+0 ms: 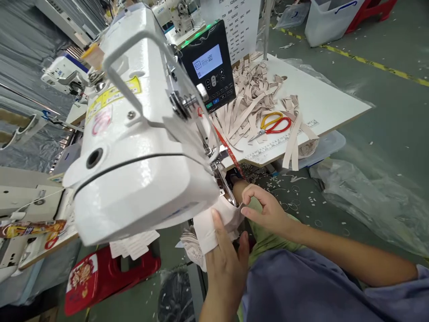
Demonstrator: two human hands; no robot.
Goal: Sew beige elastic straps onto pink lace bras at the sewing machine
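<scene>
A pale pink fabric piece (206, 230) lies under the head of a white sewing machine (144, 192), close to its bent metal presser part (229, 193). My left hand (225, 266) rests on the fabric, index finger stretched along it and thumb held apart. My right hand (268, 212) pinches the fabric's right edge between thumb and index finger, beside the metal part. Below the fabric's left side hangs scalloped lace (193, 247). The machine head hides the far part of the fabric.
Scissors (273, 125) with red and yellow handles lie on the white table (342, 100) beside a heap of beige strips (251, 94). A control panel (209, 67) stands behind the machine. A red stool (110, 277) is at lower left; plastic sheeting (365, 197) lies at right.
</scene>
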